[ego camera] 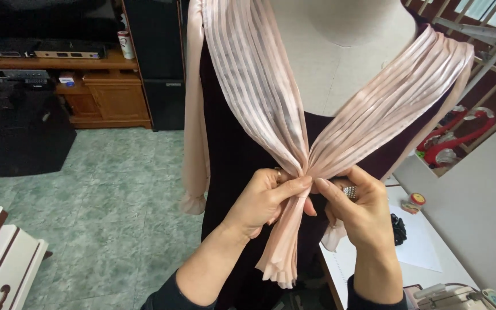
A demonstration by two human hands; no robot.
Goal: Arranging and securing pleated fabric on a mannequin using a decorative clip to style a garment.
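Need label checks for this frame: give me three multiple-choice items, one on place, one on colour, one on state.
1. Where do the two bands of the pleated collar meet?
A. at the dress form's shoulder
B. at the centre front, between both hands
C. on the white table

2. What colour is the dress under the collar?
A. dark maroon
B. bright green
C. white

3. What is the left hand doing?
A. resting flat on the table
B. hanging free
C. pinching the gathered pleats

Key: B, the bands cross where the left hand and right hand come together; A, dark fabric shows beside the pink pleats; C, its fingers close on the gather.
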